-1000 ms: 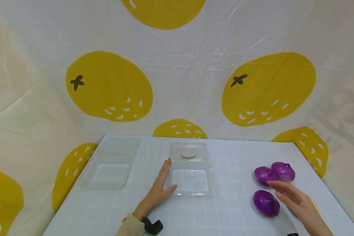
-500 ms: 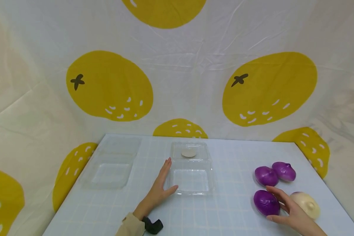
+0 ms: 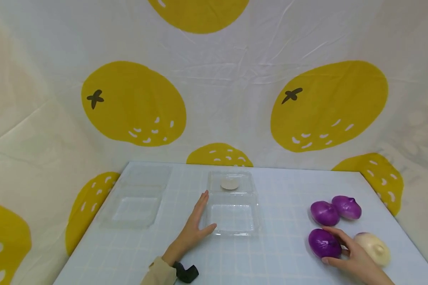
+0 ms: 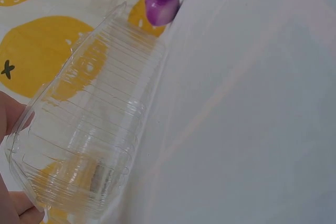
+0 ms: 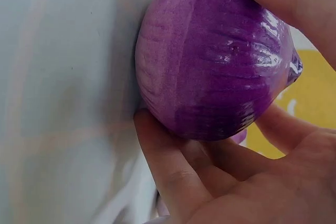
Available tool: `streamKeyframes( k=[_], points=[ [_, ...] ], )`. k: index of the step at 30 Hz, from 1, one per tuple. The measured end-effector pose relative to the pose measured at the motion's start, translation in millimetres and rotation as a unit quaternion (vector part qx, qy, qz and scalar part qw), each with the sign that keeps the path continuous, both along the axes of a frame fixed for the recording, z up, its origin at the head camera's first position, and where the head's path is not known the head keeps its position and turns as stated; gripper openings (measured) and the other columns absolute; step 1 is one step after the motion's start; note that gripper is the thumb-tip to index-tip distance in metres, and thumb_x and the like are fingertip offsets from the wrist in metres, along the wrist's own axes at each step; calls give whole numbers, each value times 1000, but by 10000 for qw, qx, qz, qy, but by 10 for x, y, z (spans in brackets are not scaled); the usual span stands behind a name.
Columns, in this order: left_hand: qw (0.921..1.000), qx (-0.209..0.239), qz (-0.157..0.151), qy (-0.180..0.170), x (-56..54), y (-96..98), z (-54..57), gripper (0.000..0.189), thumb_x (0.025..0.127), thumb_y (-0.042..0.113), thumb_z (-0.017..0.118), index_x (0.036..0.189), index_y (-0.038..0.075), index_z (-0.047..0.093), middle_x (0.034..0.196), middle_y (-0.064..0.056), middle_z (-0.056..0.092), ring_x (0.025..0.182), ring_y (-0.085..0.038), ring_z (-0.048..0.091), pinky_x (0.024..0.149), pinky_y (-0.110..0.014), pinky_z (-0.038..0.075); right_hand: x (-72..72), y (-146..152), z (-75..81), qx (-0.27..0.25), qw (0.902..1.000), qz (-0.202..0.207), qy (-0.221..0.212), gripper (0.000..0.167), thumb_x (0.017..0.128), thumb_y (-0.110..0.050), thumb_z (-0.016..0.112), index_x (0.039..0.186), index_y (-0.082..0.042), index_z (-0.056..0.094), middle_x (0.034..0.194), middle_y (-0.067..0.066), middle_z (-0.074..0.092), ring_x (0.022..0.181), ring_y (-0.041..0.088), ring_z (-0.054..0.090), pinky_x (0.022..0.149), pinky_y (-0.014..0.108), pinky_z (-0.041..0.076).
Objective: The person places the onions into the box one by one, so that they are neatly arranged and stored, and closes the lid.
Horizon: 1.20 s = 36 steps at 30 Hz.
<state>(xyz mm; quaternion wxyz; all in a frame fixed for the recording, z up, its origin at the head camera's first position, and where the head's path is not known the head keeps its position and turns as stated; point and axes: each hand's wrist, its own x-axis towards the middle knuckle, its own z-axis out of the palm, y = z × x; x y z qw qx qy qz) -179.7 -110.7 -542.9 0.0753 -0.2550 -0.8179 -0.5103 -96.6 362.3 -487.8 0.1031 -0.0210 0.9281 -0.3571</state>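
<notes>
My right hand [image 3: 358, 255] grips the nearest purple-skinned red onion [image 3: 324, 243], thumb on one side and fingers on the other. The right wrist view shows this onion [image 5: 210, 61] close up, glossy, its side against the table. My left hand [image 3: 190, 235] lies along the left side of a clear plastic clamshell box [image 3: 232, 234], fingers straight and thumb spread at the front corner. In the left wrist view the fingertips touch the rim of the box [image 4: 89, 114]. Its lid is folded back, with a round whitish disc [image 3: 230, 183] on it.
Two more red onions [image 3: 324, 213] sit together behind the gripped one. A pale, cream-coloured onion [image 3: 372, 249] lies right of my right hand. Another clear clamshell box [image 3: 133, 209] stands open at the left. Fruit-print cloth [image 3: 228, 99] hangs behind the table [image 3: 281, 261].
My right hand has come down from above the onions, moved back toward the near one and closed its fingers around it. My left hand stays beside the box.
</notes>
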Motion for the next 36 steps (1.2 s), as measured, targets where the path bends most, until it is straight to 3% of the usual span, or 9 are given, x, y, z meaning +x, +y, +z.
streamKeyframes(
  k=[4, 9, 12, 22, 30, 36],
  points=[
    [10000, -62, 14, 60, -6, 18, 4, 87, 88, 14, 71, 157, 3, 20, 166, -7, 14, 151, -30, 11, 112, -67, 18, -15, -8, 33, 90, 10000, -18, -35, 86, 80, -37, 82, 149, -10, 38, 143, 30, 44, 123, 52, 48, 87, 39, 55],
    [9999, -21, 39, -112, 12, 23, 23, 88, 89, 16, 70, 159, 7, 18, 166, -5, 13, 152, -28, 10, 113, -66, 17, -42, -49, 57, 35, 10000, -26, -27, 86, 80, -38, 82, 149, -10, 37, 145, 28, 44, 122, 52, 49, 92, 58, 50],
    [9999, -10, 13, -129, 10, 28, 33, 87, 89, 16, 70, 158, 5, 18, 166, -6, 13, 151, -31, 11, 113, -67, 17, -65, -76, 71, -34, 10000, -48, -52, 87, 80, -38, 82, 150, -11, 36, 146, 29, 42, 123, 54, 47, 93, 61, 48],
    [9999, 12, 18, -134, 11, 29, 41, 87, 89, 15, 70, 158, 5, 19, 166, -6, 14, 151, -31, 11, 112, -68, 16, -163, -222, 147, -337, 9993, 91, 126, 82, 81, -33, 82, 148, -12, 39, 146, 25, 44, 122, 49, 51, 90, 49, 54],
    [9996, 12, 20, -274, 14, 24, 48, 87, 88, 17, 69, 158, 6, 19, 166, -1, 13, 152, -26, 9, 115, -64, 14, -232, -313, 187, -556, 9976, 228, 342, 80, 81, -28, 83, 146, -8, 42, 145, 28, 43, 120, 51, 52, 89, 56, 53],
    [9997, 42, 0, -239, 10, 24, 45, 86, 89, 16, 69, 158, 4, 19, 166, -4, 13, 151, -29, 10, 113, -66, 17, -290, -380, 235, -571, 9944, 423, 780, 78, 80, -25, 83, 145, -7, 45, 144, 27, 45, 118, 46, 55, 86, 44, 56]
  ],
)
